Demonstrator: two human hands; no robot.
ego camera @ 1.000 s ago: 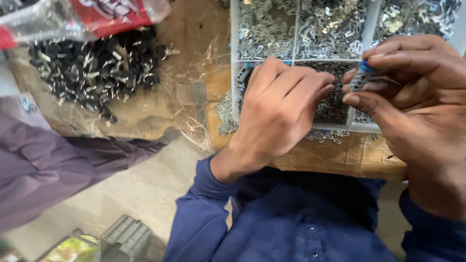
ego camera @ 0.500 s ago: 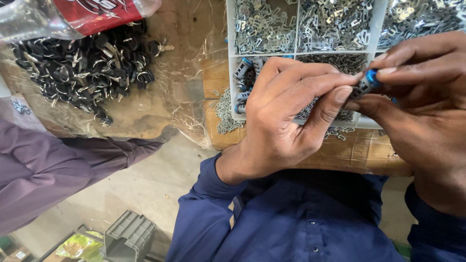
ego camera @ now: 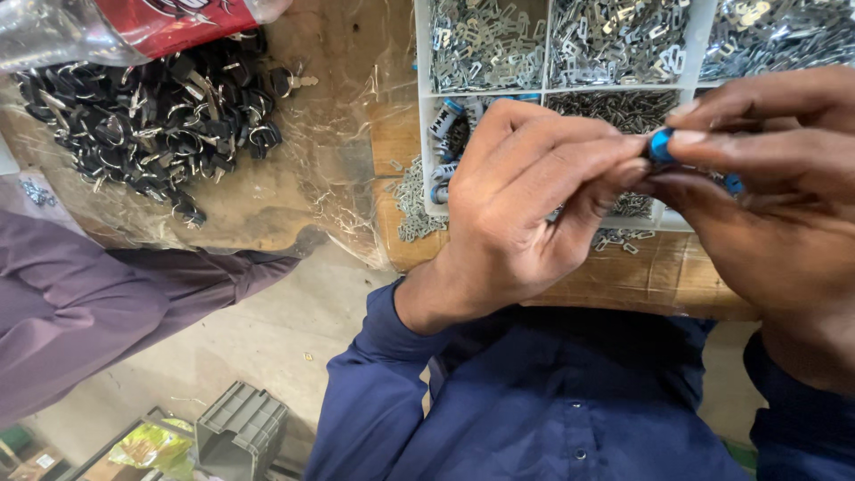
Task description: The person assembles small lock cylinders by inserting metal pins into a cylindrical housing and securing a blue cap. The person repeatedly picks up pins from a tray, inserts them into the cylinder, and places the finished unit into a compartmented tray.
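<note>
My left hand [ego camera: 525, 209] and my right hand [ego camera: 766, 205] meet in front of my chest over the table edge. Together they pinch a small blue cylindrical part [ego camera: 661, 145] between their fingertips, the right thumb and forefinger gripping it and the left fingertips pressing against it. Behind the hands lies a white compartment tray [ego camera: 419, 107] filled with several kinds of small silver metal pieces. A few more blue-capped parts [ego camera: 445, 118] lie in the tray's near-left compartment, partly hidden by my left hand.
A pile of black metal-ringed parts [ego camera: 151, 125] lies on clear plastic sheeting at the left. A plastic bottle with a red label [ego camera: 134, 22] lies above it. Another person's purple sleeve [ego camera: 98, 303] is at left. A grey crate [ego camera: 236, 428] sits on the floor.
My left hand has risen off the tray and its fingertips have joined my right hand on the blue part. The view has shifted slightly to the left.
</note>
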